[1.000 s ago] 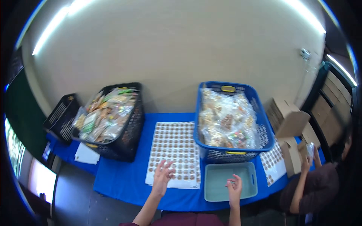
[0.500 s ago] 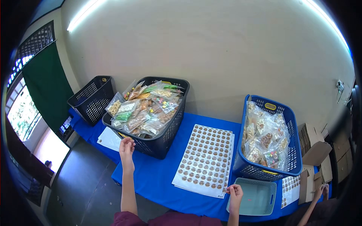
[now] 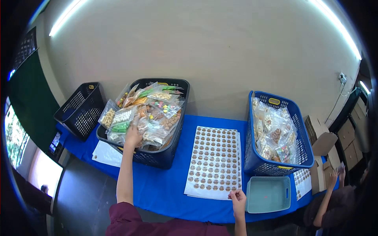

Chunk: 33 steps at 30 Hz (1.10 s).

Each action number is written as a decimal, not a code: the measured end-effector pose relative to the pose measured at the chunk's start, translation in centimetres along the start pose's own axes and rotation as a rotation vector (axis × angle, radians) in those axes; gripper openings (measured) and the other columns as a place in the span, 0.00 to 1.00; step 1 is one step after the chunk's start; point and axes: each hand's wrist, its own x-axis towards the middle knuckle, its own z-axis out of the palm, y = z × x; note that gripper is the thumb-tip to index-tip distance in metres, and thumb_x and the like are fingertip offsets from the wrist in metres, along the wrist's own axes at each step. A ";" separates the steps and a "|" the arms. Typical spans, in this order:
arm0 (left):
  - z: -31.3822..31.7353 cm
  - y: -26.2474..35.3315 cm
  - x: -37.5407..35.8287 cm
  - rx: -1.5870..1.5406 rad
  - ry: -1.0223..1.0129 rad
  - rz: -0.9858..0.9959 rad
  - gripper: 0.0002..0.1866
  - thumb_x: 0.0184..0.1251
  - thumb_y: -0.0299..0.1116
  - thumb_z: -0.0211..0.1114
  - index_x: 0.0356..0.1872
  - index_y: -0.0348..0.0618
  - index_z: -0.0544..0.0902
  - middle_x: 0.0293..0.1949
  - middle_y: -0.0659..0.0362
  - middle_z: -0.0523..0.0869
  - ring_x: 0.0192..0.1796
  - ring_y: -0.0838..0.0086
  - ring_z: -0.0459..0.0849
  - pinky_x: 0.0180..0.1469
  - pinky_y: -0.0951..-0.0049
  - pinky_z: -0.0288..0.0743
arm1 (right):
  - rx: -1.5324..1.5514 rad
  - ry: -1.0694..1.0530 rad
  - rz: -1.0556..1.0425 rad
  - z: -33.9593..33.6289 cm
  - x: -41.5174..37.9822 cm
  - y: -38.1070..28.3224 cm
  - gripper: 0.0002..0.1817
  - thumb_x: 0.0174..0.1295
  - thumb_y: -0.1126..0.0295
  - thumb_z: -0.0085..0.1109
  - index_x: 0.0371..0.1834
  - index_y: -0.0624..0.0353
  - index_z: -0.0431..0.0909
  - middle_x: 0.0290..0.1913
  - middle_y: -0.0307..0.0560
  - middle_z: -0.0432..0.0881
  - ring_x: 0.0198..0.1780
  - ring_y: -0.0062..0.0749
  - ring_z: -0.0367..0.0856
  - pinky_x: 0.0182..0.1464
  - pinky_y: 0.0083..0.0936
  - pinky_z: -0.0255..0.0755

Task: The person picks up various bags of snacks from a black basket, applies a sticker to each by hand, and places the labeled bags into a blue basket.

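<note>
My left hand [image 3: 134, 136] reaches over the front rim of the large black basket [image 3: 157, 159], its fingers in among clear plastic packets [image 3: 151, 114] of snacks and sweets. The packets partly hide those fingertips, and I cannot tell whether they grip one. A packet with green and white contents [image 3: 120, 125] lies right beside this hand. My right hand [image 3: 238, 198] is closed in a pinch at the lower right corner of a white sheet of round brown stickers [image 3: 214, 157]. A small brown sticker [image 3: 230, 196] shows at its fingertips.
Right of the sheet stands a blue basket [image 3: 250, 157] of packets, with a pale green tray [image 3: 289, 196] in front. A smaller black basket [image 3: 80, 118] and white paper [image 3: 106, 155] are at left. Cardboard boxes [image 3: 325, 145] and another person's hands [image 3: 336, 173] are at far right.
My left hand has gone from in front of the black basket's rim into the packets. My right hand stays pinched near the sheet's corner. The view has shifted slightly.
</note>
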 end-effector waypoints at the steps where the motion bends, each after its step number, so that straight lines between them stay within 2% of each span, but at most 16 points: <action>1: 0.9 -0.4 0.8 0.020 -0.082 0.000 0.29 0.51 0.39 0.61 0.56 0.43 0.68 0.50 0.45 0.75 0.50 0.52 0.75 0.53 0.54 0.66 | 0.007 0.021 0.021 0.7 -0.6 -0.2 0.06 0.58 0.76 0.55 0.26 0.61 0.68 0.25 0.40 0.75 0.29 0.19 0.74 0.34 0.15 0.68; 3: 1.2 -0.1 1.0 0.081 -0.214 0.042 0.29 0.52 0.39 0.61 0.57 0.46 0.67 0.55 0.41 0.69 0.53 0.50 0.73 0.54 0.53 0.66 | 0.022 0.038 0.024 1.8 -1.6 0.6 0.06 0.58 0.76 0.55 0.26 0.61 0.68 0.25 0.40 0.75 0.29 0.19 0.73 0.34 0.15 0.68; 6: 2.1 0.1 -0.1 0.278 -0.066 0.199 0.27 0.54 0.38 0.59 0.58 0.48 0.67 0.54 0.41 0.69 0.53 0.49 0.73 0.53 0.52 0.67 | 0.031 0.050 0.059 2.9 -3.2 1.8 0.06 0.58 0.77 0.55 0.26 0.62 0.69 0.26 0.42 0.76 0.29 0.20 0.73 0.34 0.15 0.68; 9: 1.1 0.1 0.5 0.055 -0.198 0.225 0.22 0.58 0.37 0.56 0.55 0.46 0.70 0.52 0.41 0.72 0.51 0.51 0.75 0.51 0.55 0.69 | 0.024 0.033 0.091 3.5 -4.6 2.8 0.06 0.58 0.77 0.56 0.26 0.62 0.69 0.26 0.42 0.76 0.29 0.19 0.73 0.34 0.15 0.68; 12: -2.2 2.8 -1.1 0.024 -0.148 0.184 0.17 0.61 0.33 0.53 0.52 0.45 0.73 0.48 0.41 0.75 0.47 0.52 0.78 0.48 0.60 0.72 | -0.040 0.031 0.087 3.3 -5.2 3.6 0.06 0.58 0.75 0.56 0.27 0.62 0.70 0.26 0.44 0.77 0.28 0.20 0.74 0.34 0.16 0.70; 15: -3.6 4.1 -2.4 -0.226 0.106 0.242 0.15 0.64 0.27 0.48 0.51 0.43 0.75 0.47 0.40 0.76 0.46 0.53 0.79 0.47 0.64 0.73 | -0.037 0.064 0.064 3.3 -5.4 3.4 0.06 0.58 0.75 0.56 0.27 0.62 0.70 0.26 0.44 0.77 0.28 0.20 0.74 0.34 0.16 0.70; 18: -5.2 6.5 -5.5 -0.663 0.471 0.474 0.17 0.64 0.22 0.46 0.53 0.39 0.73 0.44 0.42 0.79 0.48 0.53 0.79 0.49 0.64 0.73 | -0.081 0.080 0.063 3.7 -5.4 3.2 0.06 0.59 0.74 0.55 0.26 0.63 0.70 0.28 0.44 0.77 0.30 0.21 0.76 0.35 0.16 0.71; 21: -5.1 10.5 -11.8 -0.925 0.478 0.751 0.15 0.62 0.18 0.45 0.48 0.34 0.75 0.46 0.46 0.80 0.52 0.57 0.77 0.55 0.62 0.69 | 0.007 -0.090 0.140 4.4 -4.8 2.6 0.17 0.63 0.57 0.51 0.37 0.63 0.71 0.31 0.45 0.78 0.37 0.28 0.78 0.43 0.24 0.72; 22: -4.8 11.8 -13.9 -0.972 0.377 0.918 0.16 0.59 0.17 0.48 0.47 0.38 0.78 0.47 0.48 0.80 0.53 0.59 0.77 0.57 0.62 0.68 | 0.284 -0.267 0.170 4.8 -4.8 2.1 0.23 0.62 0.51 0.47 0.44 0.63 0.67 0.38 0.49 0.76 0.43 0.31 0.75 0.48 0.27 0.69; 24: -4.0 13.3 -18.1 -0.714 0.061 1.215 0.20 0.52 0.18 0.53 0.45 0.51 0.80 0.53 0.60 0.78 0.60 0.70 0.71 0.64 0.61 0.59 | 0.838 -0.613 0.215 5.8 -4.2 0.4 0.37 0.61 0.40 0.39 0.59 0.63 0.60 0.52 0.57 0.72 0.56 0.36 0.70 0.57 0.32 0.64; 25: -2.4 13.5 -19.9 -0.677 -0.096 1.289 0.23 0.53 0.17 0.52 0.49 0.53 0.78 0.56 0.63 0.75 0.63 0.73 0.68 0.66 0.60 0.54 | 0.820 -0.535 0.184 6.2 -3.9 -0.4 0.42 0.58 0.36 0.37 0.62 0.62 0.54 0.56 0.57 0.68 0.58 0.37 0.67 0.59 0.33 0.61; 26: -1.4 13.8 -21.3 -0.614 -0.235 1.362 0.26 0.54 0.18 0.53 0.55 0.52 0.73 0.61 0.60 0.69 0.66 0.71 0.63 0.67 0.59 0.51 | 0.802 -0.458 0.150 6.6 -3.6 -1.4 0.47 0.55 0.32 0.34 0.66 0.61 0.47 0.60 0.56 0.64 0.61 0.38 0.64 0.61 0.34 0.58; 27: -0.2 13.8 -22.5 -0.646 -0.344 1.310 0.26 0.54 0.20 0.54 0.57 0.50 0.70 0.63 0.59 0.65 0.67 0.67 0.61 0.67 0.59 0.51 | 0.785 -0.382 0.114 6.9 -3.3 -2.2 0.52 0.53 0.28 0.32 0.69 0.60 0.41 0.64 0.56 0.59 0.63 0.39 0.61 0.63 0.35 0.55; 30: 1.4 13.0 -23.2 -0.914 -0.627 1.137 0.26 0.58 0.25 0.54 0.61 0.43 0.64 0.66 0.56 0.60 0.68 0.62 0.56 0.66 0.60 0.52 | 0.445 -0.442 -0.007 7.1 -2.6 -4.0 0.52 0.53 0.29 0.33 0.69 0.62 0.40 0.67 0.56 0.53 0.66 0.40 0.57 0.65 0.38 0.53; 31: 1.7 12.6 -23.3 -1.030 -0.717 1.066 0.27 0.60 0.26 0.54 0.62 0.41 0.62 0.66 0.55 0.60 0.69 0.60 0.56 0.66 0.60 0.53 | 0.403 -0.435 0.044 7.0 -2.6 -2.9 0.53 0.52 0.29 0.34 0.69 0.62 0.40 0.69 0.56 0.49 0.69 0.41 0.51 0.67 0.37 0.47; 33: 2.6 12.4 -24.5 -1.551 -0.944 0.446 0.27 0.64 0.29 0.53 0.64 0.40 0.57 0.64 0.53 0.62 0.67 0.62 0.58 0.65 0.62 0.56 | 0.103 -0.477 -0.106 9.1 -2.6 -2.3 0.52 0.53 0.29 0.34 0.69 0.60 0.41 0.70 0.57 0.43 0.70 0.46 0.43 0.68 0.40 0.41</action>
